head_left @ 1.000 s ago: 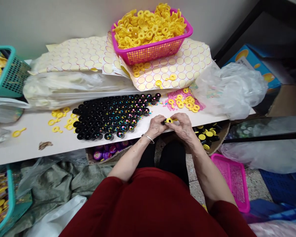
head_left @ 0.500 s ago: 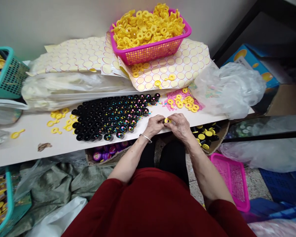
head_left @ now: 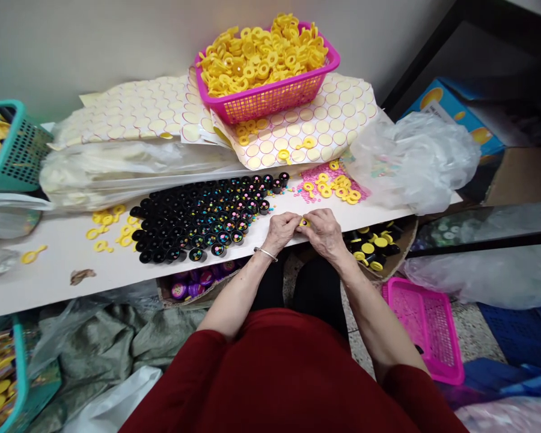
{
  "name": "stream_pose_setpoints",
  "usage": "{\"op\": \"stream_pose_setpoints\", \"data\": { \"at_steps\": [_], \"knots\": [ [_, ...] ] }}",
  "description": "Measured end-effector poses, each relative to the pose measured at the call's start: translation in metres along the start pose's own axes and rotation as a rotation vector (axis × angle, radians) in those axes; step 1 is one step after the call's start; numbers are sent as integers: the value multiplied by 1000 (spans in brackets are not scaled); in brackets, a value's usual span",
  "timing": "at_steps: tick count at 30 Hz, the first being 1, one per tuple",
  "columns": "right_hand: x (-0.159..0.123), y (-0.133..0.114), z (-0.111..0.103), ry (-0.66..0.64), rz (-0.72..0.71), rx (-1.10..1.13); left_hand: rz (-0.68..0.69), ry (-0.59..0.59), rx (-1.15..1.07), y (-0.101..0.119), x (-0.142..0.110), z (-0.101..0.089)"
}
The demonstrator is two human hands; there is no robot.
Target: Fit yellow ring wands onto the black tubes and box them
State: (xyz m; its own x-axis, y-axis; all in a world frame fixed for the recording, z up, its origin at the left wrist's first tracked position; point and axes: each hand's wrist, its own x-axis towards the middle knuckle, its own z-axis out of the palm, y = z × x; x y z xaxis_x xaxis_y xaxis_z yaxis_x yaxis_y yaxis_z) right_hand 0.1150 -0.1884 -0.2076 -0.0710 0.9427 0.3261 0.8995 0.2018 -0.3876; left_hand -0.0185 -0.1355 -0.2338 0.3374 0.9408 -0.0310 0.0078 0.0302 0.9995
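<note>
My left hand (head_left: 282, 233) and my right hand (head_left: 324, 233) meet at the front edge of the table. Fingertips of both pinch a small yellow ring piece (head_left: 304, 222) with a dark centre. The fingers hide most of it, and I cannot tell what is under it. Left of my hands stand many small black cups (head_left: 184, 222) in tight rows. Several of those nearest me hold tiny coloured beads (head_left: 228, 225). Beyond my right hand, loose yellow ring pieces with handles (head_left: 340, 186) lie on scattered pink beads (head_left: 313, 175).
A pink basket (head_left: 270, 103) heaped with yellow ring pieces stands on circle-printed sheets (head_left: 342, 114) at the back. Clear plastic bags (head_left: 442, 156) lie to the right. Under the table edge are a box (head_left: 401, 258) of black-and-yellow pieces and a pink basket (head_left: 455, 355).
My fingers have closed further over the yellow ring piece, so less of it shows. Both hands stay in about the same place; the view has shifted slightly.
</note>
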Motion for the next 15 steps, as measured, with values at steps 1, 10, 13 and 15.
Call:
{"op": "stream_pose_setpoints", "data": {
  "at_steps": [1,10,13,15],
  "knots": [
    [-1,1,1,14,2,13,13,-6,21,1,0,0],
    [-3,11,13,68,61,127,68,38,112,6,1,6],
    [-1,9,12,52,78,155,-13,117,49,3,0,10],
    [-2,8,12,63,95,202,-27,140,31,3,-1,13]
  ]
}}
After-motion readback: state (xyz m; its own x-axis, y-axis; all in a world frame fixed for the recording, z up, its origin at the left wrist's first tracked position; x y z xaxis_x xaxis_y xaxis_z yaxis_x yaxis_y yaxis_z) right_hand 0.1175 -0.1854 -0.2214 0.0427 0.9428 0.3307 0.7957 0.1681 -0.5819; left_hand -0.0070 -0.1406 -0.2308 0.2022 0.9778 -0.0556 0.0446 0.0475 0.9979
